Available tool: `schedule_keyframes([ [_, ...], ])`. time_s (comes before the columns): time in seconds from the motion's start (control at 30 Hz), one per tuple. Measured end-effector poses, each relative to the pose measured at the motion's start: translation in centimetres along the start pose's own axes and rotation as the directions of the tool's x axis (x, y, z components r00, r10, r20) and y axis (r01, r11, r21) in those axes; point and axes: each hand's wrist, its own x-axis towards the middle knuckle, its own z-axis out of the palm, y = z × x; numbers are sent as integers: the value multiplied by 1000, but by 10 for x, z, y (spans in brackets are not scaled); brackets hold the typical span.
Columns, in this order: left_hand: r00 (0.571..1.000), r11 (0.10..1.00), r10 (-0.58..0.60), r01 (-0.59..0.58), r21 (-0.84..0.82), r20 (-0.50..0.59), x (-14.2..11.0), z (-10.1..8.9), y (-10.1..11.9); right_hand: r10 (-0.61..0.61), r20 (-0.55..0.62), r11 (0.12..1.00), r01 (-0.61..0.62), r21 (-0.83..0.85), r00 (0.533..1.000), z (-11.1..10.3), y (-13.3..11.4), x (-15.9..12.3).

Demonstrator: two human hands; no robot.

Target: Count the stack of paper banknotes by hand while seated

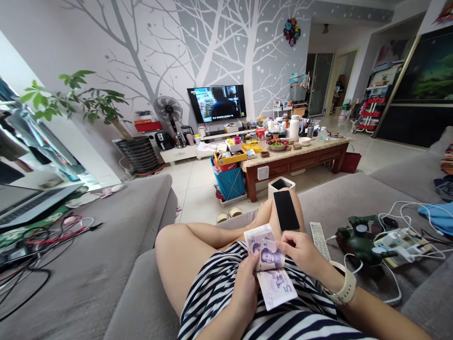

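A stack of purple banknotes (pixel 271 257) marked with a 5 lies over my lap, its lower part folded down toward me. My left hand (pixel 246 281) grips the stack from the left, thumb across the front note. At the upper right corner, the fingers of my right hand (pixel 300 252) pinch the edge of a note. A light watch band circles my right wrist. Just beyond the notes, a phone (pixel 286 210) with a dark screen rests on my leg.
On the sofa to my right lie a remote control (pixel 319 241), a dark green figure (pixel 359 241) and a power strip (pixel 403 245) with white cables. Tangled cables (pixel 38 255) and a laptop (pixel 31 203) are at left. A crowded coffee table (pixel 297 163) stands ahead.
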Motion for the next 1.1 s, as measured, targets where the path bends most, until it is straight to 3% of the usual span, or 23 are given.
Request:
schedule_keyframes([
  [0.63,999,999,31,-31,39,13,4,-4,-3,-202,107,979,200,22,974,-5,-21,-11],
  [1.1,999,998,27,-29,56,39,3,-6,-3,-246,120,968,249,-17,962,-3,-26,-13],
])
